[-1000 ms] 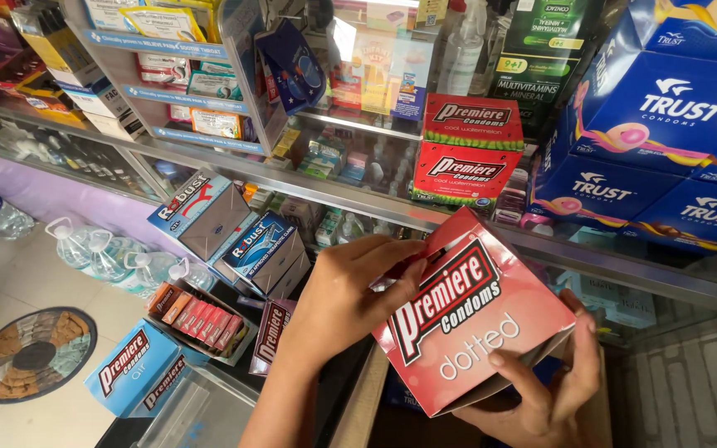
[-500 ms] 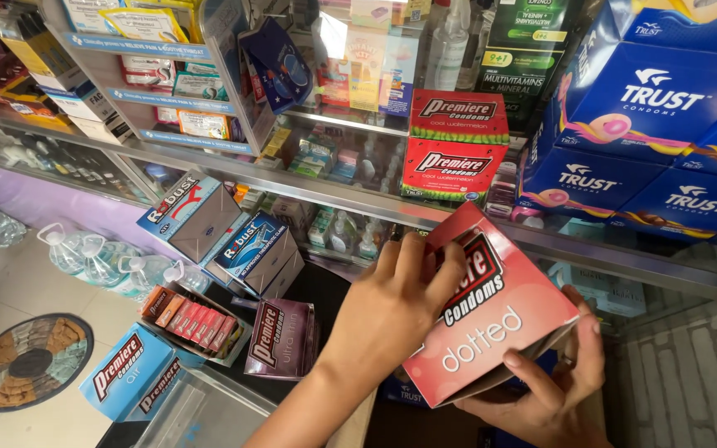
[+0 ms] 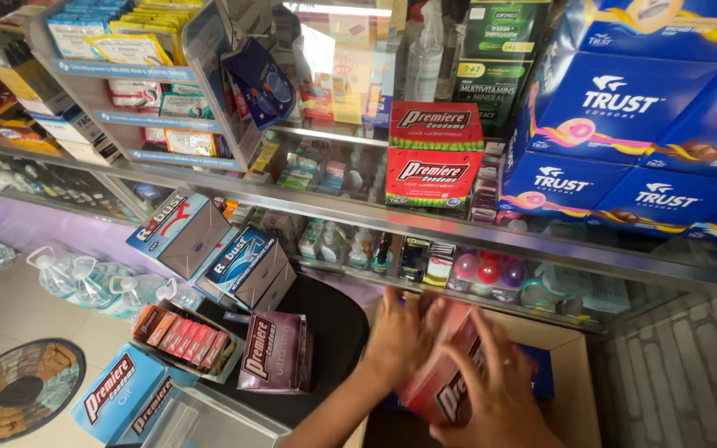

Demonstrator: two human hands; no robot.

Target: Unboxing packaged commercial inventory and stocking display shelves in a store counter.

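Gripping a red carton (image 3: 440, 383), the left hand (image 3: 402, 332) and right hand (image 3: 495, 390) wrap its 2 sides over the open cardboard box (image 3: 573, 377), just below the glass counter edge (image 3: 491, 236). Earlier the carton stood higher, tilted upward, clear of the box.

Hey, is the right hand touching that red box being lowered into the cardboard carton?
Touching. The head view shows the right hand spread over the red box, fingers pressed on its face, though motion blurs the edges.
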